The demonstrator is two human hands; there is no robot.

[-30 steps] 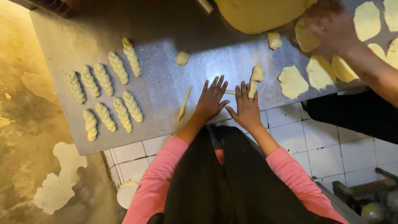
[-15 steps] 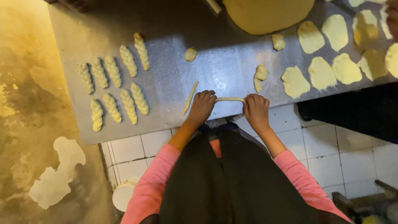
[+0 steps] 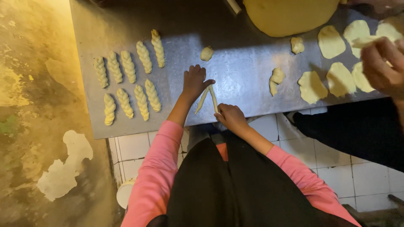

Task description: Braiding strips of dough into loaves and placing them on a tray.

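On the grey metal table (image 3: 235, 80) my left hand (image 3: 194, 82) rests with its fingers pinching the far end of a thin dough rope (image 3: 208, 98), where the rope is folded into two strands. My right hand (image 3: 229, 115) holds the near end of one strand close to the table's front edge. The two strands spread apart toward me in a narrow V. Both my sleeves are pink.
Several twisted dough pieces (image 3: 128, 82) lie in two rows at the left. A small dough lump (image 3: 206, 53) and another lump (image 3: 276, 79) lie nearby. Flat dough pieces (image 3: 312, 86) and a big dough mass (image 3: 290, 14) are at the right, where another person's hand (image 3: 383, 67) works.
The dough rope lay sideways between my hands; now it is folded into a V. My left hand moved away from me to the fold, my right hand came back to the near end.
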